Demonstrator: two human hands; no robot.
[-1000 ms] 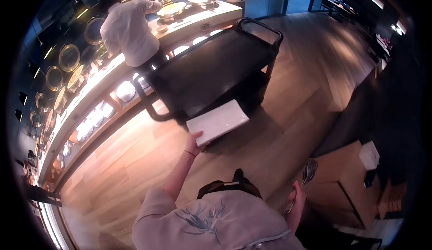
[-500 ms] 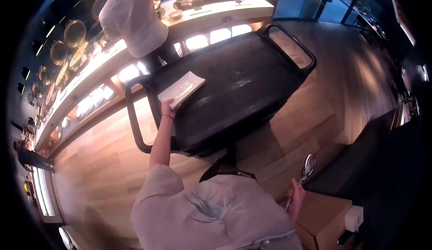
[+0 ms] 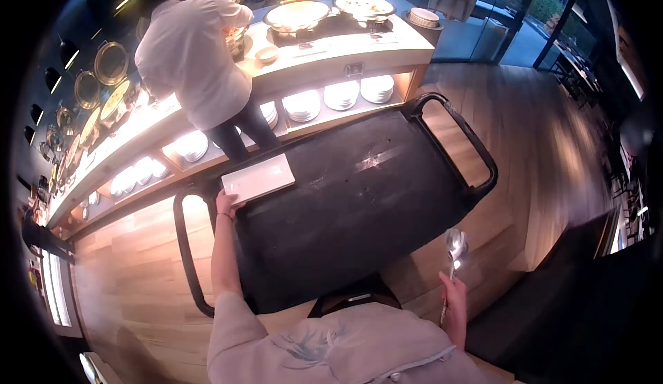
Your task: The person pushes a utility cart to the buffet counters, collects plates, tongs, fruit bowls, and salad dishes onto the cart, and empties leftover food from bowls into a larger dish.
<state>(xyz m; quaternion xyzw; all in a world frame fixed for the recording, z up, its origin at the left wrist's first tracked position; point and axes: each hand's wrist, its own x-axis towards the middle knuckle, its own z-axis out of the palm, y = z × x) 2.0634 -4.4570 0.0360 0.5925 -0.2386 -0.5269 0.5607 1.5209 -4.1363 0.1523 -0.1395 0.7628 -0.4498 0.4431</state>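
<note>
My left hand grips the near left corner of a white rectangular plate. The plate lies over the left end of a black cart, close to its far edge. Lower right, beside the cart, my right hand is closed around the handle of a metal serving spoon. Its shiny rounded end points up and away from me, and blur hides its finer detail.
A person in a white top stands at a buffet counter beyond the cart. Food pans sit on the counter, with stacked plates on the shelf below. A cart handle juts out at left.
The plate has shifted left in view with my left hand and now lies more level. The cart appears lower as my view tilts up. My right hand still holds the serving spoon.
</note>
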